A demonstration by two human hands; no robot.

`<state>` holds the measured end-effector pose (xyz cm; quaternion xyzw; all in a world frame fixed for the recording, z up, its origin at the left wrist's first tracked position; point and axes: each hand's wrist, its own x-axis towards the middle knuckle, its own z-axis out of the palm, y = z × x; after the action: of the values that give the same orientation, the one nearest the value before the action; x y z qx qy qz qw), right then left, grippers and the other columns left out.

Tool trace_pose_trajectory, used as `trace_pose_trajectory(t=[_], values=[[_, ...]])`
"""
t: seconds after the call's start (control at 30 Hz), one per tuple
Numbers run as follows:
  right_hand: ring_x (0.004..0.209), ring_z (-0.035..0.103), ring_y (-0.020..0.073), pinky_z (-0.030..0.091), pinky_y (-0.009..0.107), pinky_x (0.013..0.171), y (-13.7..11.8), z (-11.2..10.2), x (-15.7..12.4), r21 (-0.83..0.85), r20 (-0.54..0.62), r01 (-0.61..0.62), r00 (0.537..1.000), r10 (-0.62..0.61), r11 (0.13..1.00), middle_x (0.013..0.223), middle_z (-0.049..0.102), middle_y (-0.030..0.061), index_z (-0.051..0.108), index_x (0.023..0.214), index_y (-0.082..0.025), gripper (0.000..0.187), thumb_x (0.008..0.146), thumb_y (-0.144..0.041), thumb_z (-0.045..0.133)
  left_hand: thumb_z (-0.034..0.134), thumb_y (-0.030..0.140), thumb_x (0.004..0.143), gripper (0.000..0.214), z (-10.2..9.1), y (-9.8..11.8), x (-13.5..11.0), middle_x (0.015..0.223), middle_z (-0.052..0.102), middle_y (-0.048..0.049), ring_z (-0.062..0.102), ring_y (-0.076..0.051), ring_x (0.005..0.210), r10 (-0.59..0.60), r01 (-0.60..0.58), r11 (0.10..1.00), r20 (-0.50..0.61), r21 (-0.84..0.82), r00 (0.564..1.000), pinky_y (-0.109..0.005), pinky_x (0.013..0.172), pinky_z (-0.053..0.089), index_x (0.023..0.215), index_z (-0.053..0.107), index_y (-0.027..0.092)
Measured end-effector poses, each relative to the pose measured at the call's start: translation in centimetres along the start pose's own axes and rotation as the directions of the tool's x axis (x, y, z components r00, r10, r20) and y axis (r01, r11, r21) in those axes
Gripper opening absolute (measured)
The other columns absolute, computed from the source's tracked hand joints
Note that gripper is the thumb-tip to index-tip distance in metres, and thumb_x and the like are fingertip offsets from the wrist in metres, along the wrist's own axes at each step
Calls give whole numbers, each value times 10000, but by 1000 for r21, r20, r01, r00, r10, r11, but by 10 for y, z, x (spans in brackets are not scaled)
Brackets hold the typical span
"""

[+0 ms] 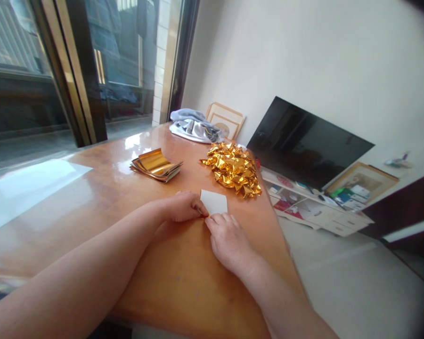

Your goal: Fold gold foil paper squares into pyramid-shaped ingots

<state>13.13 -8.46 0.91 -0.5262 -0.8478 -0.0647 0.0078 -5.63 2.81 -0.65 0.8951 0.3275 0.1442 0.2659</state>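
A sheet of gold foil paper (214,201) lies on the wooden table with its white side up. My left hand (185,206) pinches the sheet's near left edge, where a thin strip of gold shows. Close beside it, my right hand (229,240) has its fingers closed on the near edge as well. The two sets of fingertips almost meet, and they hide most of that edge. Beyond the left hand sits a stack of gold foil sheets (156,165), its top sheet curling up. A heap of folded gold foil pieces (235,169) is past the sheet, toward the right.
The glossy table (183,278) has its right edge near my right forearm. Grey cloth or bag (194,126) lies at the far end, by a framed picture (226,120). A television (307,141) stands on a white cabinet (316,212) beyond. Glass doors are at left.
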Motion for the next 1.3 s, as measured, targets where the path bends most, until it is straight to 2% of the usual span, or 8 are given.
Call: trace_pose_trajectory(t=[0.1, 0.27, 0.5, 0.6, 0.83, 1.07, 1.2, 1.3], values=[[1018, 534, 254, 409, 355, 910, -1, 1, 3, -8, -10, 14, 1000, -14, 1000, 1129, 656, 98, 652, 1169, -190, 303, 957, -106, 452, 598, 177, 819, 314, 2, -6, 2, 960, 802, 55, 665, -138, 861, 3, 0, 998, 44, -62, 999, -184, 796, 441, 1016, 813, 294], [1001, 524, 250, 409, 353, 910, -2, 3, 4, -14, -28, 33, 999, -34, 999, 1134, 650, 85, 645, 1178, -203, 301, 982, -123, 431, 568, 158, 810, 362, 4, -12, 4, 993, 794, 45, 672, -145, 872, -7, 12, 997, 51, -80, 999, -193, 807, 456, 1031, 814, 304], [1033, 509, 259, 408, 376, 923, -4, 6, 5, -23, -7, 45, 999, -45, 999, 1257, 619, 89, 534, 1423, -281, 449, 1016, -157, 389, 562, 143, 786, 394, 4, -12, 5, 972, 790, 45, 666, -152, 862, -31, 34, 998, 47, -58, 998, -208, 815, 458, 1029, 815, 322], [1065, 503, 256, 406, 377, 955, -3, 5, 5, 5, 0, 58, 998, -58, 998, 1303, 601, 80, 509, 1456, -317, 489, 1007, -154, 405, 581, 173, 792, 361, 4, -12, 5, 938, 790, 42, 667, -155, 846, -33, 36, 997, 47, -64, 998, -212, 798, 453, 1021, 819, 319], [1079, 520, 228, 408, 316, 978, 7, -2, 3, 141, 6, 23, 1000, -24, 990, 1191, 648, 79, 640, 1319, -235, 449, 922, -94, 485, 587, 206, 801, 314, 5, -11, 3, 947, 796, 44, 681, -154, 843, -51, 52, 995, 17, -87, 999, -205, 759, 443, 988, 824, 292], [1006, 551, 221, 407, 326, 898, 36, -6, -10, 136, 35, -76, 997, 71, 988, 1046, 671, 63, 743, 1167, -300, 352, 947, -170, 501, 575, 188, 785, 318, 5, -13, 2, 936, 784, 27, 676, -166, 850, -37, 37, 997, 1, -72, 999, -219, 780, 445, 949, 826, 292], [972, 574, 221, 402, 325, 871, 54, -11, -21, 141, 62, -125, 991, 117, 982, 979, 694, 54, 780, 1050, -294, 320, 933, -170, 510, 563, 192, 792, 318, 3, -12, 1, 955, 759, 9, 664, -170, 854, -25, 25, 998, -6, -49, 1000, -224, 777, 448, 948, 824, 287], [953, 597, 214, 404, 312, 878, 65, -9, -22, 176, 22, -159, 987, 157, 971, 932, 703, 49, 786, 951, -267, 284, 898, -144, 536, 557, 185, 788, 332, 3, -10, 1, 947, 739, -4, 648, -177, 847, -25, 25, 1000, -19, 5, 999, -230, 761, 445, 955, 821, 297]])
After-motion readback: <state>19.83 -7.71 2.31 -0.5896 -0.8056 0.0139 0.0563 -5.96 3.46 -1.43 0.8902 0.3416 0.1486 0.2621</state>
